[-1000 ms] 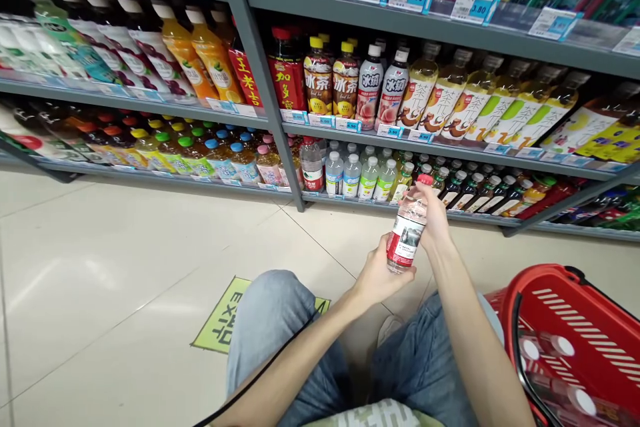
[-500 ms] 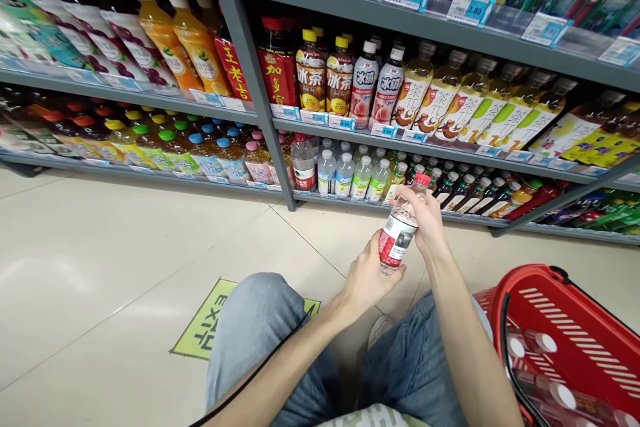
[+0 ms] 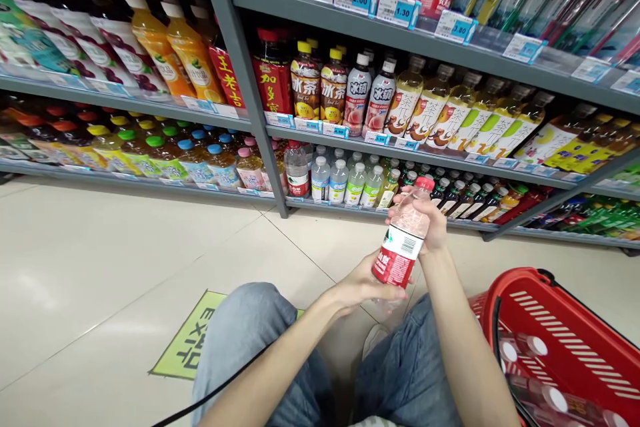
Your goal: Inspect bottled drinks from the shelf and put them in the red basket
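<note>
A clear water bottle (image 3: 399, 250) with a red cap and a red and white label is held tilted in front of the lower shelf. My left hand (image 3: 367, 285) is closed around its base from the left and below. Around the upper part and neck, from the right and behind, my right hand (image 3: 434, 227) is wrapped. A barcode on the label faces me. Some fingers of both hands are hidden behind the bottle. A similar red-capped bottle (image 3: 297, 172) stands on the bottom shelf beside the grey upright.
A red shopping basket (image 3: 507, 290) with several white-capped bottles lying inside stands on the floor at my right. Grey shelves (image 3: 425, 33) full of drinks run across the front. A yellow-green exit sign (image 3: 186, 340) lies on the tiled floor by my knee.
The bottle has been turned in my hands, so the barcode side of its label now faces me instead of a picture side. It also appears slightly nearer and larger.
</note>
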Tool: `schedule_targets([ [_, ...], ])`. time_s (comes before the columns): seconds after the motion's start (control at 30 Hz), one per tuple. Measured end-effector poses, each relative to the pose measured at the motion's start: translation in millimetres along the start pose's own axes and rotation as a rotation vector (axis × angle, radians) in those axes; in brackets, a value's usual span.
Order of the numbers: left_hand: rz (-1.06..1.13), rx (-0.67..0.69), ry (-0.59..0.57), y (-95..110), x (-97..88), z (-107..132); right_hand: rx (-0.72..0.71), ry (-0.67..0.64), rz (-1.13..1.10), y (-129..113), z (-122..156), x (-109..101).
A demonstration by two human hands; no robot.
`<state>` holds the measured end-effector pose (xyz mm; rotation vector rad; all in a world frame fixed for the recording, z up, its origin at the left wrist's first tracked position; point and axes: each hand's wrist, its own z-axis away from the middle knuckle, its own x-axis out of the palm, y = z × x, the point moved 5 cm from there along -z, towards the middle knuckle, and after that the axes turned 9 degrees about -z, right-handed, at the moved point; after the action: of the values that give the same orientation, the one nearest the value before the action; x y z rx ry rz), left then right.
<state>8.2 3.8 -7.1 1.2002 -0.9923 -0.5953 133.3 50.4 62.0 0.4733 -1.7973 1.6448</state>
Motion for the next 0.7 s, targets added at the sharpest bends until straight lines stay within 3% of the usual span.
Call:
schedule_targets([
  [0.03, 0.065, -0.030, -0.045, -2, 3.3, 1, 0.010, -0.013, -0.001, 0, 1, 2],
  [0.1, 0.118, -0.040, -0.029, -6, 6.2, 0, 0.029, -0.018, 0.035, 2, -1, 3],
  [0.3, 0.191, -0.073, 0.240, -34, 11.5, -8, 0.077, 0.202, 0.258, 17, -13, -17],
  [0.4, 0.171, -0.078, 0.316, -39, 12.8, -9, 0.107, 0.228, 0.268, 20, -13, -20],
  [0.5, 0.151, -0.094, 0.304, -39, 11.5, -10, 0.084, 0.209, 0.262, 16, -11, -17],
  [0.7, 0.207, -0.147, 0.166, -41, 8.7, -11, 0.060, 0.265, 0.264, 10, -7, -18],
])
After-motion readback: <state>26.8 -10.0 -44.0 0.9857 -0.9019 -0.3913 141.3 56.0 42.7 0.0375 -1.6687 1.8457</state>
